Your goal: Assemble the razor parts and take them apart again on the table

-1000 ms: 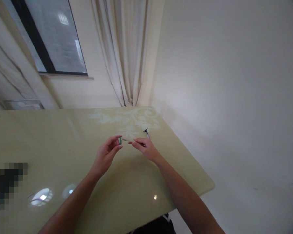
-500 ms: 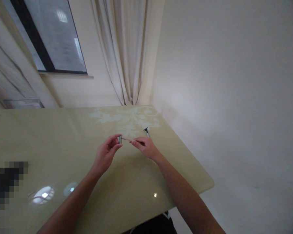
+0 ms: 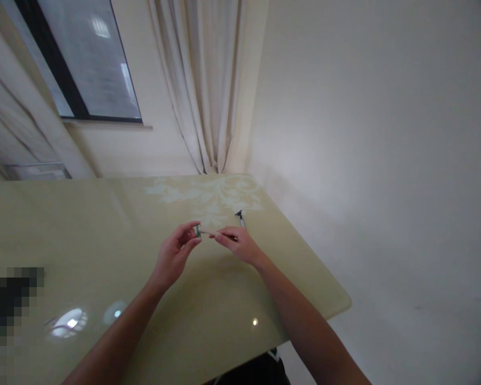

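Note:
Over the glossy yellow-green table (image 3: pixel 84 235), my left hand (image 3: pixel 173 255) pinches a small green and white razor head (image 3: pixel 198 231) between thumb and fingertips. My right hand (image 3: pixel 237 244) is closed round a thin pale handle (image 3: pixel 208 232) that points toward the razor head. The two hands sit close together, a few centimetres apart. Just beyond my right hand, a second razor handle with a dark tip (image 3: pixel 239 216) lies on the table.
The table's right edge (image 3: pixel 304 251) runs beside a plain white wall. A cream curtain (image 3: pixel 202 85) hangs in the far corner and a dark-framed window (image 3: pixel 84 64) is at the upper left. A pixelated dark patch (image 3: pixel 8 310) sits at the table's left.
Both hands stay almost in place; the handle in my right hand has shifted slightly toward the razor head in my left.

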Demonstrator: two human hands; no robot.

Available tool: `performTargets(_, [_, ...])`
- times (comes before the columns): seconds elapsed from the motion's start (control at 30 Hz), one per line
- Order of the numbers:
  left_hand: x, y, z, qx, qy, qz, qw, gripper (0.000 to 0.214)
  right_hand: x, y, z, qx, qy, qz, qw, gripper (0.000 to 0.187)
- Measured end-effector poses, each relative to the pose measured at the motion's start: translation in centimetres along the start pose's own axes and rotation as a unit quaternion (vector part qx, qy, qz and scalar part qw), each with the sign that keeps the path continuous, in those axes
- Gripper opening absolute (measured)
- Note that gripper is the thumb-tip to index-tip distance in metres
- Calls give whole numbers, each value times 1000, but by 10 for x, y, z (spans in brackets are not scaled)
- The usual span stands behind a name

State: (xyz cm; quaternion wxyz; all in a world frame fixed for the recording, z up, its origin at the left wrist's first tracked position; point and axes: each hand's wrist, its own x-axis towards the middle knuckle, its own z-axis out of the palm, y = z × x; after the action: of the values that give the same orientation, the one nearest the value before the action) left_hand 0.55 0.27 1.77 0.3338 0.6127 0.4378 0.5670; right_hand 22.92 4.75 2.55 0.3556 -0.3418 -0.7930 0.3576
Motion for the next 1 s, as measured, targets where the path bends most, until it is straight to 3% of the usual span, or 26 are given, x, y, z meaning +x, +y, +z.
performTargets(0.23, [1,2,0,-4,9,-2,1000,36,0,0,-2,-10,19,16,1000,51])
performTargets(0.37, [0,2,-1,-10,12,0,1000,38,0,0,0,4,-13,4,1000,50])
performTargets(0.53, [1,0,-1,-11,14,-1,1000,36,0,1,1,-29,4,21,999,54])
performTargets(0.67, [1,-2,-1,-23,5,1,1000,38,-1,-1,3,-15,-16,4,1000,51])
performTargets(0.87, [0,-2,-1,-22,8,1,1000,37,0,0,0,-34,21,14,999,52])
performTargets(1.0, [1,0,0,-30,13,4,999,39,-1,-1,2,-5,-9,-2,1000,50])
